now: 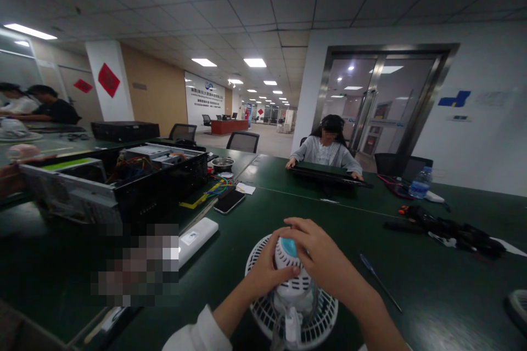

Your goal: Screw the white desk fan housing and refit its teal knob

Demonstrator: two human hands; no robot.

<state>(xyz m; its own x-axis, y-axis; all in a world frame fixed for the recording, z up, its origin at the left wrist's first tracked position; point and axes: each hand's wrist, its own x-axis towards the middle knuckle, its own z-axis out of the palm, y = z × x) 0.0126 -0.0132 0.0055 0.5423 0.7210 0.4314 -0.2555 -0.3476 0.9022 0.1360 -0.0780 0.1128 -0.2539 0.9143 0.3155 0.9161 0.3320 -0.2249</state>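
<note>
A small white desk fan [293, 284] lies face down on the dark green table, its round slotted grille against the tabletop and its motor housing pointing up. A light blue patch shows at the top of the housing. My left hand [265, 274] is wrapped round the housing's left side, thumb across its front. Over the top and right side curls my right hand [315, 249], its fingertips meeting the left ones at the far side. Whether the fingertips pinch some small part there is hidden.
Left are an opened computer case [160, 186], a phone [229, 202] and a white power strip [200, 241]. A pen [381, 282] lies right of the fan. Opposite, a person [327, 148] holds a black flat panel [329, 176]. Further right are a bottle [420, 184] and black gear [444, 230].
</note>
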